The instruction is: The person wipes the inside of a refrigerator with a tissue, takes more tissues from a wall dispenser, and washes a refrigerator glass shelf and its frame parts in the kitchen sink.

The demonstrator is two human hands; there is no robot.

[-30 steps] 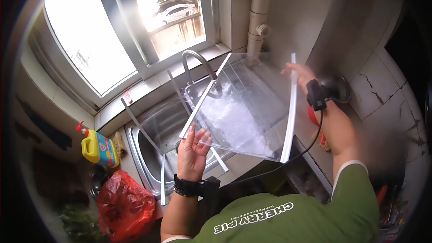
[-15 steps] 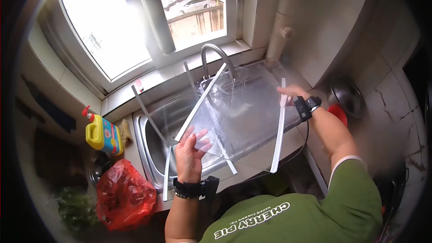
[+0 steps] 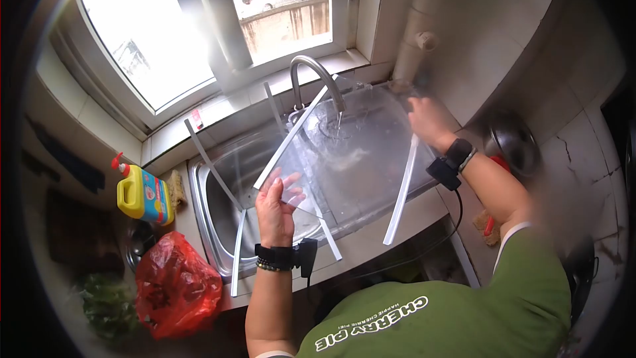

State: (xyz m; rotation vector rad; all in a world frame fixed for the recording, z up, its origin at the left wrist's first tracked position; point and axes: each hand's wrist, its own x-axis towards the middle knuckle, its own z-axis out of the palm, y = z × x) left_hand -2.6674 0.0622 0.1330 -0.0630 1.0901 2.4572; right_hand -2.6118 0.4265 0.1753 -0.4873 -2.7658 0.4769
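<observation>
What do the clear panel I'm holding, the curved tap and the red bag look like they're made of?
Clear panel: smooth, transparent plastic or glass; things behind show through, but I can't tell which.
Tap: satin-finish metal, probably stainless steel, judging by its soft grey sheen.
Red bag: thin, glossy plastic film, most likely, given its crinkles and bright highlights.

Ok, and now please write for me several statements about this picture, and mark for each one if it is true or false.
1. The left hand holds the clear panel. True.
2. The right hand touches the faucet. False: the right hand is at the white strip on the panel's right side.
3. Water runs from the faucet. True.
4. The yellow bottle has a blue pump top. False: the yellow bottle has a red pump top.
5. The red bag is inside the sink. False: the red bag lies outside, left of the sink.
</observation>
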